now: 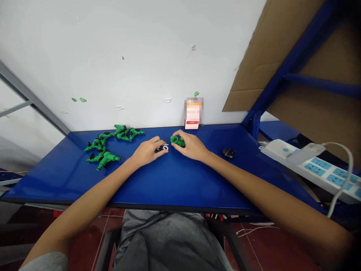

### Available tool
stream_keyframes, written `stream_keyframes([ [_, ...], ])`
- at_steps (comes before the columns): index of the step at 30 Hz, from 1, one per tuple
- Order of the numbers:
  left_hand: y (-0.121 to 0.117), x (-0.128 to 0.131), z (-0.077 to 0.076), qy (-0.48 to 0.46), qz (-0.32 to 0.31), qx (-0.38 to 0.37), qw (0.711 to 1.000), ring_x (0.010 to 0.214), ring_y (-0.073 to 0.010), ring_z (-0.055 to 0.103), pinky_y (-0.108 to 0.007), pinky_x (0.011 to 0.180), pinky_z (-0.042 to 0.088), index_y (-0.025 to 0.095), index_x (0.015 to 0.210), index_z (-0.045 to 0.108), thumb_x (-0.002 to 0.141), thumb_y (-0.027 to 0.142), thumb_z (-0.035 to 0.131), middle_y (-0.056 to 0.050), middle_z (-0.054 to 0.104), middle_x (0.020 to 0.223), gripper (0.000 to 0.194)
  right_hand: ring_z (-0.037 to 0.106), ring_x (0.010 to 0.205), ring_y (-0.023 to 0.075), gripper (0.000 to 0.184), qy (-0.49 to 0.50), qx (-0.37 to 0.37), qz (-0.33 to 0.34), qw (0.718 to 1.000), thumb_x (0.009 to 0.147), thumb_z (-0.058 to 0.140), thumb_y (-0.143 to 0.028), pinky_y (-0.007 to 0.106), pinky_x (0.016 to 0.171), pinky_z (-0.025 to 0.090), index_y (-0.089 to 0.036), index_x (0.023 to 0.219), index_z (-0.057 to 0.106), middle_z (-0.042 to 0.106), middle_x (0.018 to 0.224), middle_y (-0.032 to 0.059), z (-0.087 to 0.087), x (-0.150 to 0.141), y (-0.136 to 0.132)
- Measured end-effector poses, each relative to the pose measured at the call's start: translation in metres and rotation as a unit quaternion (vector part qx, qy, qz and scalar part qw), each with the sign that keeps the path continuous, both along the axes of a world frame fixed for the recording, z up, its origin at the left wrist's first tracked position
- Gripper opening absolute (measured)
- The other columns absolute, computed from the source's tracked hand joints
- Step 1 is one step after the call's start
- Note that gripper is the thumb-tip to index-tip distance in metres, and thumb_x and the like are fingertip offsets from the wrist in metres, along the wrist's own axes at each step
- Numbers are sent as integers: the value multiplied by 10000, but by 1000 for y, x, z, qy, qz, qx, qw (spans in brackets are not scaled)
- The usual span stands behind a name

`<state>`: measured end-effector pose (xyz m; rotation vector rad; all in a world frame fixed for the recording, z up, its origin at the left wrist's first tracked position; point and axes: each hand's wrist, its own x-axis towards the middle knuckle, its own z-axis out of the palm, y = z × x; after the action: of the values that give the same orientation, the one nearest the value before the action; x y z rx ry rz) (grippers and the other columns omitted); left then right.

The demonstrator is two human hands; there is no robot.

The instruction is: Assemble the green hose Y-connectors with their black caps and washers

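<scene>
My left hand (148, 150) rests on the blue table (175, 180) with its fingers curled around a small black and white part (163, 148). Just to its right, my right hand (190, 145) is closed on a green plastic fitting (177, 141), held low over the table. The two hands nearly meet at the table's middle. A pile of several green fittings with black ends (108, 145) lies to the left of my left hand.
A small black round piece (229, 152) lies to the right of my right hand. A red and white card (193, 114) leans on the white wall. A white power strip (316, 167) and a blue shelf frame with cardboard (270, 67) stand at the right.
</scene>
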<state>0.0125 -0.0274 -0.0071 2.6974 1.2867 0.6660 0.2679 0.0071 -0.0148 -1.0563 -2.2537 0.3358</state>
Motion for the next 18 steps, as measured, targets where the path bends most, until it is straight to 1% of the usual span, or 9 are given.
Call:
stream_keyframes([
  [2, 1, -9, 9, -29, -34, -21, 999, 787, -169, 636, -286, 758, 496, 214, 1115, 740, 1038, 456, 636, -35, 637, 939, 274, 705, 833, 240, 257, -6, 1, -1, 1000, 956, 656, -377, 364, 735, 494, -270, 1186, 618, 780, 1052, 42, 1, 1, -1],
  [4, 3, -19, 18, -19, -74, -57, 995, 766, -167, 627, -285, 749, 482, 207, 1067, 756, 1008, 456, 674, -31, 649, 895, 269, 704, 818, 238, 252, -13, 3, -2, 1000, 962, 656, -381, 365, 731, 493, -271, 1185, 618, 780, 1040, 41, 1, 1, -2],
  [5, 4, -23, 21, -12, -80, -65, 995, 765, -169, 626, -286, 746, 477, 202, 1055, 759, 996, 448, 684, -33, 657, 889, 264, 706, 822, 239, 251, -15, 3, -2, 1000, 963, 656, -383, 365, 731, 493, -272, 1185, 617, 781, 1041, 41, 1, 0, -2],
  [7, 6, -31, 26, 2, -71, -73, 995, 757, -173, 626, -289, 730, 462, 194, 1023, 758, 974, 442, 701, -36, 670, 877, 258, 714, 844, 244, 252, -17, 3, 1, 1000, 965, 659, -387, 367, 734, 495, -272, 1185, 614, 781, 1061, 44, 1, 0, -2],
  [9, 9, -35, 25, 16, -53, -80, 995, 742, -179, 625, -293, 714, 447, 188, 983, 749, 952, 446, 725, -37, 683, 859, 261, 721, 870, 250, 248, -16, 0, 5, 1000, 965, 660, -385, 372, 740, 499, -273, 1182, 613, 781, 1084, 44, 1, 0, -2],
  [14, 12, -33, 17, 34, -23, -97, 994, 742, -204, 641, -306, 709, 435, 189, 924, 705, 921, 437, 776, -43, 716, 852, 258, 721, 881, 253, 249, -15, -1, 7, 1000, 967, 652, -375, 380, 749, 499, -271, 1190, 612, 775, 1089, 44, 1, 2, -1],
  [18, 12, -29, 14, 15, -25, -90, 996, 853, -228, 689, -325, 793, 479, 189, 988, 741, 973, 373, 704, -67, 751, 933, 188, 710, 859, 243, 242, -16, -3, 6, 1000, 970, 648, -374, 370, 756, 489, -267, 1185, 616, 771, 1055, 42, 1, 2, -1],
])
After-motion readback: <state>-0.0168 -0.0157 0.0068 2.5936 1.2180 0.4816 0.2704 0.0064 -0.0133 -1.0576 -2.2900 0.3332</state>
